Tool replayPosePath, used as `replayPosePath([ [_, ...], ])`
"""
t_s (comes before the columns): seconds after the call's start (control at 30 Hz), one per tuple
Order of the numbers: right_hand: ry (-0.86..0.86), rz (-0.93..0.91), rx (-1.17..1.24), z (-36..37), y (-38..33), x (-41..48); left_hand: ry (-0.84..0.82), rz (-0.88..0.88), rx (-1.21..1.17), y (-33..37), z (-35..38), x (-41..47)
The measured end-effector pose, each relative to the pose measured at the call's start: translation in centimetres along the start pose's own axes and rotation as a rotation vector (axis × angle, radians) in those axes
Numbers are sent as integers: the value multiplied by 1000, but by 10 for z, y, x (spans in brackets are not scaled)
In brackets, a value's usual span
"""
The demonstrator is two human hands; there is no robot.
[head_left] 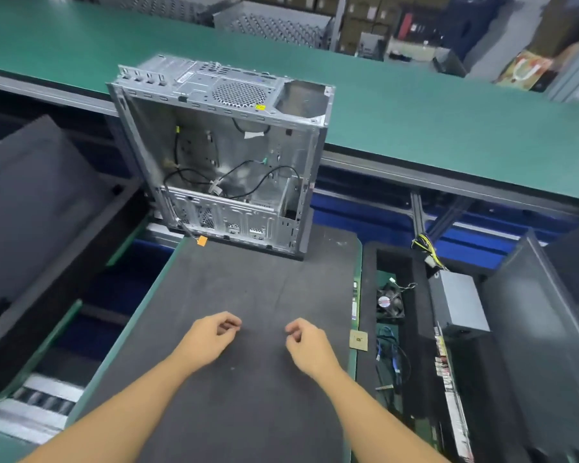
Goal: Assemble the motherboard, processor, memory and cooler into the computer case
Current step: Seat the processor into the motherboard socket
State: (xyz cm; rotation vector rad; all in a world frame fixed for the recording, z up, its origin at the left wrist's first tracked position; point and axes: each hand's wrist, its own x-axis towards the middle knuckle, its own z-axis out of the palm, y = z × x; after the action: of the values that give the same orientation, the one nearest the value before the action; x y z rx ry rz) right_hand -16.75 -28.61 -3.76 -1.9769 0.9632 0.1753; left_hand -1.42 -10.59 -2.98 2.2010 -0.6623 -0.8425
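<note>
Both hands empty: left hand (214,332) and right hand (305,342) hover above dark grey work mat (248,279), fingers loosely curled. Bare grey sheet-metal computer case (221,155) stands open-sided at mat's far end. Judged rigid, fairly heavy, sharp-edged; grip frame rails, not loose black cables (244,163).

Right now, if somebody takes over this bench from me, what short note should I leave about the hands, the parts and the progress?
Hands: left hand and right hand are loosely curled over the dark mat, holding nothing.
The computer case stands at the mat's far end, side open, with no board visible inside.
A small square chip, likely the processor, lies at the mat's right edge. A fan lies in the black tray on the right.
Done: nothing installed.
Left: motherboard, processor, memory, cooler.
</note>
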Motion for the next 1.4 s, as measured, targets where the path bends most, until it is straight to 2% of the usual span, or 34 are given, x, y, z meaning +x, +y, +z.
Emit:
replayPosePath([
  [0.17, 297, 112, 13, -34, 17, -4, -88, 66, 19, 21, 30, 10],
  [0.23, 270, 127, -44, -51, 23, -11, -118, 87, 4, 37, 47, 17],
  [0.33, 79, 137, -281, -63, 30, -24, -159, 134, 7, 60, 72, 29],
  [0.37, 90, 140, -346, -65, 33, -28, -189, 154, 15, 67, 81, 31],
  [0.5, 361, 155, -593, -101, 40, -44, -313, 227, 31, 88, 106, 37],
  [0.67, 519, 406, -632, -170, 52, -58, -437, 249, 9, 106, 123, 38],
  [0.73, 469, 494, -566, -188, 59, -65, -470, 262, 3, 108, 126, 36],
  [0.8, 335, 593, -506, -201, 67, -73, -494, 273, -16, 107, 126, 33],
  [0.93, 190, 650, -567, -210, 80, -89, -517, 273, -48, 104, 123, 30],
  [1.03, 231, 642, -559, -210, 88, -96, -535, 217, -102, 101, 124, 29],
  [1.23, 278, 604, -374, -203, 92, -97, -571, 208, -103, 99, 127, 22],
  [1.4, 410, 585, -555, -183, 91, -98, -579, 190, -101, 95, 125, 17],
])
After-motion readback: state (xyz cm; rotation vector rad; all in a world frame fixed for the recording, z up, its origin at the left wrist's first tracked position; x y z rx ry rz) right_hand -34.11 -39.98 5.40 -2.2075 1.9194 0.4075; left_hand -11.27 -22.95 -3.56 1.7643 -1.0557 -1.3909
